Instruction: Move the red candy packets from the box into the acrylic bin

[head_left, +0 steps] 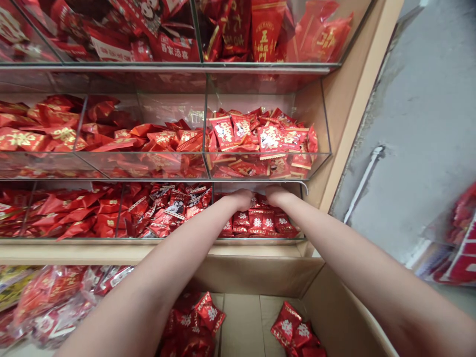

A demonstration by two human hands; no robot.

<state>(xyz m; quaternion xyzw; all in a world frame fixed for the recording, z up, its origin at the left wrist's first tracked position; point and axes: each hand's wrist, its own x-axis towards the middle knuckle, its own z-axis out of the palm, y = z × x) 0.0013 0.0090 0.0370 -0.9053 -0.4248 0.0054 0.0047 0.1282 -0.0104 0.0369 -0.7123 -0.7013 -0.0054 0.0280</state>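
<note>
Left hand (243, 198) and right hand (274, 195) reach into clear acrylic bin (260, 240) of glossy red sachets (256, 220); fingers hidden, grip unclear. Upper packet (265, 37) reads "五福临门". Cardboard box (256, 277) below.

Both bare arms are stretching from the bottom of the frame up toward its centre. The left hand (241, 197) and right hand (275, 195) are lying close together there, fingers hidden.

Red sweet packets (260, 220) with white and gold print; tan cardboard box (256, 277).
</note>
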